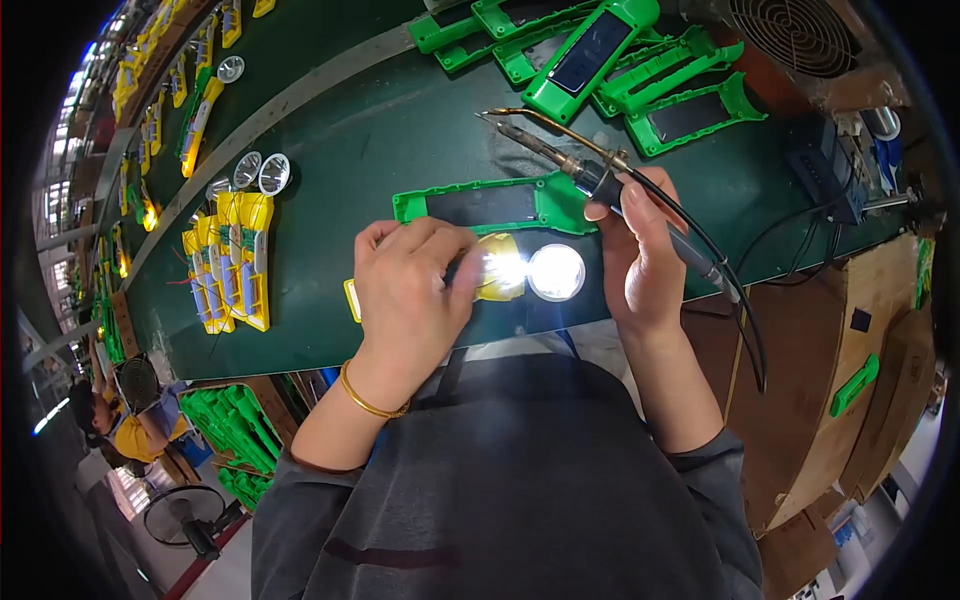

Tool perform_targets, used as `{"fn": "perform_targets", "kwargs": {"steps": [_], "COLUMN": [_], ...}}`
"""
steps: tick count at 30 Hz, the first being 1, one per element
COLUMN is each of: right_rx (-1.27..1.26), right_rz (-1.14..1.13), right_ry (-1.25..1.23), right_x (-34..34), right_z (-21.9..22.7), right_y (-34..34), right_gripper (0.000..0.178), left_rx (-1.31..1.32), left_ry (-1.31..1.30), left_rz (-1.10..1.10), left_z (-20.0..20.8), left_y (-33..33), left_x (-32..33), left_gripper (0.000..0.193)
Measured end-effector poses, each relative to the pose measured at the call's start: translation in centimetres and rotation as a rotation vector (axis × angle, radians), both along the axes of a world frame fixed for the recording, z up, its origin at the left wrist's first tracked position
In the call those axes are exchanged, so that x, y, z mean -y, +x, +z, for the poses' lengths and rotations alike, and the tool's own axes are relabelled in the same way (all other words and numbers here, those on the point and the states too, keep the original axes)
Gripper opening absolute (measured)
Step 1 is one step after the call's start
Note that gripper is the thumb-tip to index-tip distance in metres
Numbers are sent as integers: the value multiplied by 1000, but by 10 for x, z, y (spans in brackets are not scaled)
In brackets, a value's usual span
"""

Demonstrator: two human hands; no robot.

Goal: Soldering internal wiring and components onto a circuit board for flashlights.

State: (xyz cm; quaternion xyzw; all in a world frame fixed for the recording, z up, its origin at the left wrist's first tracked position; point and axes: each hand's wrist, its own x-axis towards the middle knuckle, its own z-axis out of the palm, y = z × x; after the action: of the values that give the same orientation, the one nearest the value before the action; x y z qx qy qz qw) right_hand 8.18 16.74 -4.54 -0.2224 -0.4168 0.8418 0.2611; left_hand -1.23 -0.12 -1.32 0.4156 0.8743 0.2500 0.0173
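My left hand (412,285) is closed over a yellow flashlight body (500,290) near the table's front edge; the fingers hide much of it. A round reflector lamp (557,272) beside the body glows bright white, and the glare blurs the parts around it. In my right hand (645,260) is a soldering iron (598,183), gripped by its dark handle. Its tip points up and left, and a thin brass-coloured tube runs alongside. Just beyond my left fingers lies an open green casing half (555,200) with a dark panel.
Several yellow flashlight bodies (230,265) with reflectors stand to the left. Green casings (590,55) are heaped at the far side. A fan grille (795,35) and cables sit at the far right. Cardboard boxes (810,370) stand right of the table. A person (145,425) works at far left.
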Motion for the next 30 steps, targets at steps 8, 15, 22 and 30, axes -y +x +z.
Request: {"fn": "perform_targets", "kwargs": {"steps": [8,15,22,30], "right_rx": [52,228,24,160], "right_rz": [-58,-131,-112,118], "right_ry": [84,395,235,373], "right_x": [15,2,-33,-77], "right_z": [14,17,18,30], "right_y": [7,17,23,37], "right_gripper": [17,17,18,15], "left_rx": [-59,249,139,89], "left_ry": [135,231,-18,-125], "left_rz": [-252,-103,-122,-77], "left_z": [-4,-4,-2,-4], "left_y": [3,-4,-6,-6], "left_x": [-5,-28,-41,-46], "left_gripper": [17,9,5,4]}}
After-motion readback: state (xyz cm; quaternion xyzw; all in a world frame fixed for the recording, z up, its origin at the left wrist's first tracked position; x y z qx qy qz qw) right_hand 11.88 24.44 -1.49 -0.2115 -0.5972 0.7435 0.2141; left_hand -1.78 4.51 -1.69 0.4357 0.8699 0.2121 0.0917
